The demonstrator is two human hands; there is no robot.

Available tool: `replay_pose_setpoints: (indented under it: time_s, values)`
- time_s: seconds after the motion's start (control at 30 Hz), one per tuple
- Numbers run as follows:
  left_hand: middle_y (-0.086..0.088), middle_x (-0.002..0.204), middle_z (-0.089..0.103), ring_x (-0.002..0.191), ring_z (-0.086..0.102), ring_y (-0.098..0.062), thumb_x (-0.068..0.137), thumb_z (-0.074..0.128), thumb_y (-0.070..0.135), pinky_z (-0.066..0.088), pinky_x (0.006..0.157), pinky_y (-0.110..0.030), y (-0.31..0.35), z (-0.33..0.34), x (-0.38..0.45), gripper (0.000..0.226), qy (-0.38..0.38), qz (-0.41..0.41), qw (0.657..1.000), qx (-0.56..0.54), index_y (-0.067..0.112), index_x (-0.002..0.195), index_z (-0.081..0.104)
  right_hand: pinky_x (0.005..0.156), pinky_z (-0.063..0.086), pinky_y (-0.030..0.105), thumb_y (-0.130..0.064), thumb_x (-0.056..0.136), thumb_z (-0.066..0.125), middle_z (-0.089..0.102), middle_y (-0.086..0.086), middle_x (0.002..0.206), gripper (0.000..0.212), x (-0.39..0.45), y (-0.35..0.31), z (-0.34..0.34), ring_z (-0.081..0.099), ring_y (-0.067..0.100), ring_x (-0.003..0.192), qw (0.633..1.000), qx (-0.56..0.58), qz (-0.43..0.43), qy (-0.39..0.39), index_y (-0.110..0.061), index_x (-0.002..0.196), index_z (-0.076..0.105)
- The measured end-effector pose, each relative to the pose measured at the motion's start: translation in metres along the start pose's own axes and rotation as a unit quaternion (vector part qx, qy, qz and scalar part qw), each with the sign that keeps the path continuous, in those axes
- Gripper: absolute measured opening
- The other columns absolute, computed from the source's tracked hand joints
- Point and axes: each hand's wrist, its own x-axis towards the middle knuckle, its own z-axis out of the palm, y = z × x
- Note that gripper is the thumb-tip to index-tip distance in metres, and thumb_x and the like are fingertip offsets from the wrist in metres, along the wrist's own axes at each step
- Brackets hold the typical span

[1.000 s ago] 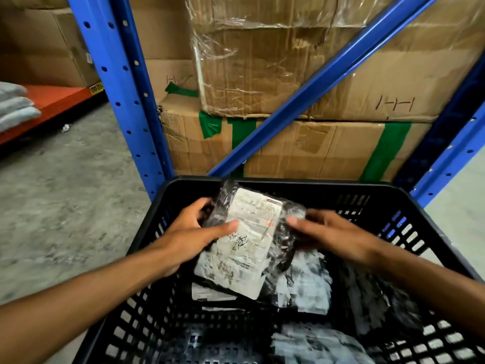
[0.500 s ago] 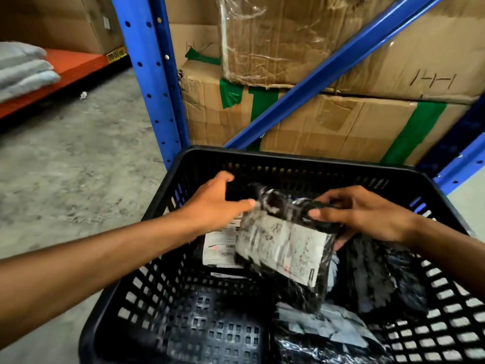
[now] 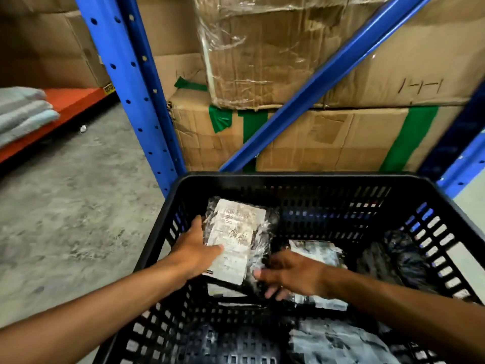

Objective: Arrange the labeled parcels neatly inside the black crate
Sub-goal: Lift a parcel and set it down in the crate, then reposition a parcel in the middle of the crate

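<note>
Black crate (image 3: 301,179) holds blurred parcels; labels unreadable. Left hand (image 3: 193,252) grips the labeled parcel (image 3: 237,240) at the far-left corner, now upright; right hand (image 3: 291,275), fingers spread, has lowered beside it.

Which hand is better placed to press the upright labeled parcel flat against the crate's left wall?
Left, probably. The left hand already grips the plastic-wrapped, white-labeled parcel on the side nearest the black slotted crate's left wall; the right hand only touches its lower right edge.

Ahead of you, blue rack posts (image 3: 131,82), stacked cardboard boxes (image 3: 328,137) with green tape (image 3: 409,137), folded grey cloths (image 3: 23,111) on an orange shelf (image 3: 70,106), concrete floor (image 3: 70,206).
</note>
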Motion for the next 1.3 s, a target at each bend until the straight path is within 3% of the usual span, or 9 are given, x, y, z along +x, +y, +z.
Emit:
replay_pose_setpoints:
  time_s: [0.23,0.47,0.6,0.67,0.77,0.93,1.13,1.2,1.3]
  values:
    - [-0.003,0.159,0.03,0.144,0.031,-0.023,0.087,0.062,0.037,0.027,0.118,-0.039,-0.008,0.003,0.007,0.086,-0.09,-0.015,0.995,0.05,0.023,0.155,0.012,0.071,0.049,0.042,-0.042,0.092,0.054,0.061,0.003,0.065,0.035,0.009,0.01,-0.003,0.058,0.023,0.07,0.999,-0.012,-0.017,0.024,-0.014,0.072,0.053]
    - [-0.009,0.162,0.02,0.146,0.026,-0.027,0.092,0.049,0.049,0.027,0.117,-0.032,0.005,0.003,0.0,0.091,-0.091,-0.007,0.97,0.226,0.015,0.155,-0.008,0.062,0.05,0.034,-0.043,0.093,0.053,0.061,0.006,0.074,0.034,0.009,0.012,-0.009,0.061,0.022,0.069,0.998,-0.044,-0.017,0.033,-0.011,0.079,0.055]
    - [-0.014,0.163,0.006,0.149,0.011,-0.028,0.09,0.05,0.049,0.021,0.117,-0.037,0.032,0.011,-0.013,0.091,-0.018,0.115,0.927,0.357,0.02,0.155,-0.008,0.067,0.051,0.037,-0.04,0.096,0.049,0.066,0.017,0.087,0.046,0.005,0.03,-0.052,0.065,0.028,0.081,0.973,-0.135,0.063,0.173,0.002,0.088,0.064]
    - [-0.006,0.161,0.02,0.148,0.019,-0.022,0.091,0.052,0.044,0.023,0.116,-0.032,0.052,0.028,-0.012,0.079,-0.025,0.216,0.93,0.296,0.023,0.155,0.011,0.068,0.044,0.035,-0.037,0.097,0.046,0.058,0.019,0.093,0.043,-0.001,0.052,-0.072,0.058,0.028,0.085,0.94,-0.196,0.16,0.228,0.004,0.1,0.06]
    - [-0.005,0.145,0.047,0.131,0.047,-0.021,0.093,0.052,0.035,0.04,0.103,-0.027,0.079,0.071,-0.004,0.057,-0.131,0.271,0.924,0.237,0.024,0.147,0.035,0.082,0.041,0.031,-0.028,0.102,0.038,0.056,0.021,0.127,0.044,-0.014,0.079,-0.078,0.055,0.027,0.115,0.924,-0.216,0.256,0.182,0.0,0.134,0.048]
    - [-0.016,0.143,0.049,0.121,0.056,-0.033,0.098,0.043,0.025,0.048,0.089,-0.029,0.085,0.149,0.013,0.049,-0.267,0.159,0.923,0.228,0.01,0.145,0.039,0.104,0.037,0.033,-0.038,0.101,0.034,0.048,0.021,0.143,0.054,-0.019,0.095,-0.072,0.044,0.034,0.132,0.951,-0.014,0.255,0.172,0.002,0.136,0.046]
    - [-0.007,0.16,0.028,0.143,0.033,-0.028,0.089,0.028,0.067,0.031,0.115,-0.041,0.088,0.162,0.013,0.077,-0.21,0.045,0.974,0.068,0.022,0.151,0.027,0.086,0.054,0.043,-0.061,0.092,0.036,0.053,0.014,0.136,0.071,-0.012,0.08,-0.073,0.055,0.035,0.119,0.899,0.153,0.279,0.302,-0.006,0.133,0.051]
    - [-0.001,0.159,0.032,0.139,0.038,-0.024,0.083,0.027,0.076,0.035,0.11,-0.042,0.097,0.156,0.01,0.08,-0.218,0.018,0.975,-0.024,0.031,0.15,0.031,0.086,0.054,0.042,-0.064,0.089,0.036,0.064,0.012,0.116,0.069,-0.011,0.075,-0.075,0.062,0.031,0.105,0.9,0.205,0.219,0.316,-0.007,0.118,0.062]
    - [-0.003,0.148,0.048,0.126,0.05,-0.021,0.072,0.042,0.082,0.039,0.102,-0.039,0.102,0.139,0.005,0.091,-0.207,-0.019,0.968,-0.14,0.027,0.143,0.043,0.057,0.057,0.031,-0.06,0.092,0.033,0.068,0.008,0.063,0.067,-0.014,0.057,-0.07,0.066,0.022,0.061,0.904,0.302,0.09,0.29,-0.013,0.056,0.064]
